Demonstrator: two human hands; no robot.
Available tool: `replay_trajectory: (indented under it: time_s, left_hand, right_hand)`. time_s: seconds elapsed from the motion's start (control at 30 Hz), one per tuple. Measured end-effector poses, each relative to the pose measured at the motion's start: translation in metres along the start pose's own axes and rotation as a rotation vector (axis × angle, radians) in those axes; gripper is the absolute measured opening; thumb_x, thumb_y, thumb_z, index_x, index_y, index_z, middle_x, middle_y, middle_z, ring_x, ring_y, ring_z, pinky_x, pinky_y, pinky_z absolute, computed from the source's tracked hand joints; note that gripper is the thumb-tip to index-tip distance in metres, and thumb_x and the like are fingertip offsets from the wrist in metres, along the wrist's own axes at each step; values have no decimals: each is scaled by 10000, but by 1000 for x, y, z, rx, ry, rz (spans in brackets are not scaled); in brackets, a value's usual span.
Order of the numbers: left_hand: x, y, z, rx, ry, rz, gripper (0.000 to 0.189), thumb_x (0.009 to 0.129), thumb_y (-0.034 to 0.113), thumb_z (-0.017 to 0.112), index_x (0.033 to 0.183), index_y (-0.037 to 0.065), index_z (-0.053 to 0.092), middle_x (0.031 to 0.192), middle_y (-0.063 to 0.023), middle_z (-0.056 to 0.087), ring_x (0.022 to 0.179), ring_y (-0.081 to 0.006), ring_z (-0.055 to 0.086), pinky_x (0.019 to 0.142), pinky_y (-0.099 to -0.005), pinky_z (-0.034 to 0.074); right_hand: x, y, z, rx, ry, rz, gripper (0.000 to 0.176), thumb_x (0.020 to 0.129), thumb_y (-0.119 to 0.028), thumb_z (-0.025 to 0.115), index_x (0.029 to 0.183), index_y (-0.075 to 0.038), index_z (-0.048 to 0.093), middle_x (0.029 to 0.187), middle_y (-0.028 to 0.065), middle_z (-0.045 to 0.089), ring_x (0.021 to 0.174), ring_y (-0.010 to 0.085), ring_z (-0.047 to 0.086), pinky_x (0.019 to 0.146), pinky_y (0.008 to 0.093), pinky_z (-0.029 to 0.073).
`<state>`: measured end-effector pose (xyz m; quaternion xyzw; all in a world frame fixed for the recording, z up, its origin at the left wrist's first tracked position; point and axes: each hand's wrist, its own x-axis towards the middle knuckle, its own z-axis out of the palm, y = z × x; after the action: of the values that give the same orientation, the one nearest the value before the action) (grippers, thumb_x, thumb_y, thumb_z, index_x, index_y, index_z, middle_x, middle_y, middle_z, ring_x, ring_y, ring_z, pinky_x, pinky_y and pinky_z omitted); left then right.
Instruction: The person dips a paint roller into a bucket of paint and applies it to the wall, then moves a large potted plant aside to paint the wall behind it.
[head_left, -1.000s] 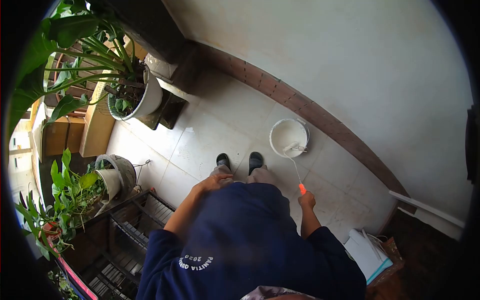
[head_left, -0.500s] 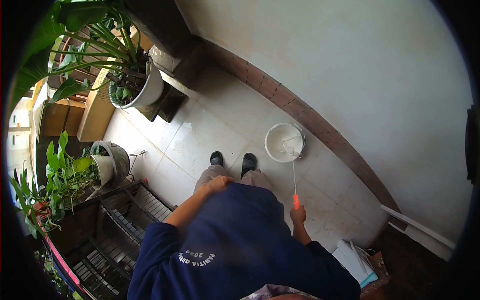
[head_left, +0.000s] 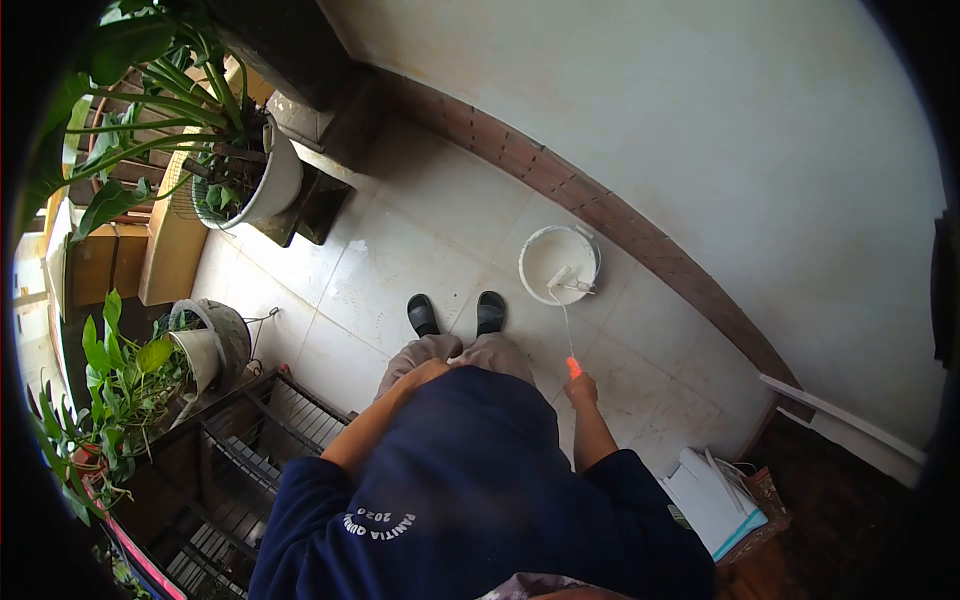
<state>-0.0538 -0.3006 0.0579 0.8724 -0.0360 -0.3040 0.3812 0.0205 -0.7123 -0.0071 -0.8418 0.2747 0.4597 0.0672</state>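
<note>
My right hand (head_left: 581, 388) is closed round the orange handle of a paint roller (head_left: 573, 366). The roller's thin metal rod runs up to a white bucket (head_left: 536, 240) on the tiled floor, where its white roller head lies inside near the rim. White paint shows in the bucket. My left hand (head_left: 430, 372) rests on my upper leg at the shirt's hem, partly hidden by the shirt; its fingers cannot be made out.
A pale wall (head_left: 700, 150) with a brown tile base curves along the right. Potted plants (head_left: 275, 180) and a dark metal rack (head_left: 245, 445) stand on the left. White items (head_left: 705, 495) lie at the lower right.
My right hand has moved forward and slightly left with the roller. The roller head now shows more clearly in the bucket. My feet appear slightly lower and to the left.
</note>
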Motion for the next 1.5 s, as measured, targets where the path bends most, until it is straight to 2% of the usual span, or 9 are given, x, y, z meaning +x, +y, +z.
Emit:
replay_trajectory:
  time_s: [0.07,0.37,0.57,0.67,0.77,0.87,1.0,1.17,1.5]
  left_hand:
    - [-10,-12,-3,-118,-97,-24,293,927,257,599,994,-23,647,947,-89,678,899,-179,627,829,-305,486]
    - [-33,-65,37,-669,-542,-167,348,921,299,589,982,-37,653,975,-137,683,929,-249,639,857,-340,487]
    - [-41,-61,22,-546,-413,83,419,902,386,580,1011,-6,681,1040,-179,684,1017,-325,633,920,-372,469]
    - [-36,-60,5,-160,-205,-210,445,897,429,572,1180,97,658,1205,-180,640,1191,-360,557,995,-499,412]
    - [-21,-111,52,299,-36,-433,662,856,514,597,1412,173,480,1440,-240,436,1258,-463,475,999,-654,334]
    - [-18,-100,28,266,-217,-927,994,746,648,658,1530,199,242,1521,-298,249,1246,-525,454,960,-666,370]
    - [7,-119,42,79,-336,-1202,1263,602,686,764,1555,215,82,1449,-286,344,1216,-474,499,897,-609,456]
    - [28,-151,76,-16,-252,-1296,1261,556,568,861,1537,219,149,1331,-187,463,1185,-364,551,894,-544,491]
    - [37,-151,79,-66,-311,-1320,1055,594,513,858,1449,202,322,1296,-107,478,1168,-319,562,860,-474,484]
  right_hand:
    - [-6,4,20,-43,153,-47,371,901,-250,594,1196,-26,568,902,174,688,704,306,703,541,381,553]
    - [-76,-18,15,382,6,143,143,841,-112,536,953,-26,555,621,87,533,448,211,530,388,373,432]
    - [-110,39,60,194,547,-247,336,911,-336,576,1023,-20,586,743,201,650,585,341,662,502,438,503]
    - [-172,5,29,198,609,-346,400,915,-390,588,1002,-1,556,804,262,653,759,481,632,667,522,499]
    - [-162,-23,8,168,689,-563,352,916,-349,607,1025,-21,536,817,254,652,745,462,638,632,511,496]
    - [-140,-84,-30,131,705,-737,299,914,-299,625,1007,-31,530,821,243,648,736,450,636,618,506,492]
    - [-80,-159,-67,37,746,-908,277,915,-267,630,1029,-35,530,810,226,640,720,438,630,613,494,492]
    - [-10,-205,-93,-40,852,-949,282,911,-252,636,1053,-32,529,822,218,645,727,428,634,620,494,492]
    - [23,-257,-111,-53,947,-973,266,916,-231,628,1054,-22,537,830,217,647,736,429,634,625,493,488]
